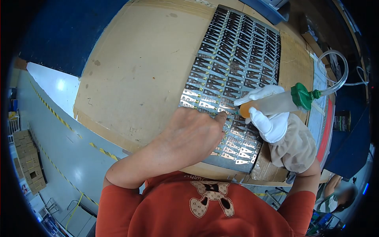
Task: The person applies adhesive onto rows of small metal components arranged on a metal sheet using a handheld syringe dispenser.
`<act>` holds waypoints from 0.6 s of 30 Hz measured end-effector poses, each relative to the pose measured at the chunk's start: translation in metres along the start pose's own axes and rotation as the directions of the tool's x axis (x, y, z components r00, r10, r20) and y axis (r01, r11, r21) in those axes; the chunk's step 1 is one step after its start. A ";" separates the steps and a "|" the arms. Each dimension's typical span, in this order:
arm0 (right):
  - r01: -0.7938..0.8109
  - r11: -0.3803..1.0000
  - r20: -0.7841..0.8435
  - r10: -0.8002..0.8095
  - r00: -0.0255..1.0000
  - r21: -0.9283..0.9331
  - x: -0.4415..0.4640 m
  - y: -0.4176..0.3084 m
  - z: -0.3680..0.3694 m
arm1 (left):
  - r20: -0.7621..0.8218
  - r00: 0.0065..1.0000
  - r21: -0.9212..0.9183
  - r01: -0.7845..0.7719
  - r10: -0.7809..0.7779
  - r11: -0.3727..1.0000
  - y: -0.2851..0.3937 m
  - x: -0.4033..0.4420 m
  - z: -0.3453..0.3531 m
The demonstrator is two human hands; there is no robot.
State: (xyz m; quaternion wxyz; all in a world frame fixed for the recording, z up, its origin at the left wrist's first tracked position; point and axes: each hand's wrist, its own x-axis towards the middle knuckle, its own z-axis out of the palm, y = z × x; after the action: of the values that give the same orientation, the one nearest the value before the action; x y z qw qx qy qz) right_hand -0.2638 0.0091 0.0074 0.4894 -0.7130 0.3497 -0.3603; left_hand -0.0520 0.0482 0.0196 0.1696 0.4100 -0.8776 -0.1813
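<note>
My right hand [265, 114], in a white glove with a beige sleeve cover, is closed around a dispensing syringe [276, 103]. The syringe has a translucent barrel, orange material near its tip and a green cap [301, 96] joined to a clear tube. Its tip points left, close to the metal parts. My bare left hand [197, 128] is curled over the dark tray [221, 161], one fingertip at a copper-coloured part beside the syringe tip. Its other fingers are hidden beneath the hand. Rows of small forked metal parts [233, 73] with round brass-coloured spots cover the tray.
Brown cardboard [130, 87] covers the table beneath the tray. A clear air tube [342, 73] loops at the right. A blue bin [272, 14] stands at the far edge. Another person [339, 195] is at the lower right. Stacked cartons [29, 160] stand on the floor at left.
</note>
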 end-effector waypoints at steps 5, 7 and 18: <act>-0.005 1.000 -0.020 0.005 1.000 0.018 0.000 -0.002 0.000 | 0.016 1.000 -0.014 0.010 -0.010 1.000 0.001 0.001 -0.001; -0.066 0.997 0.007 0.066 0.998 -0.045 -0.003 -0.003 -0.004 | 0.008 1.000 -0.004 0.004 -0.004 1.000 0.000 0.000 0.000; -0.071 0.997 -0.050 0.072 0.996 0.014 0.001 -0.003 -0.003 | 0.022 1.000 -0.027 0.015 -0.015 1.000 -0.002 0.002 -0.002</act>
State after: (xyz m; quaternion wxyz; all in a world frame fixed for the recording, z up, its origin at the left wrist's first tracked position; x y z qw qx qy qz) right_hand -0.2654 0.0074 0.0117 0.4975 -0.6877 0.3849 -0.3624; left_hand -0.0511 0.0454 0.0207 0.1640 0.4122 -0.8738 -0.1989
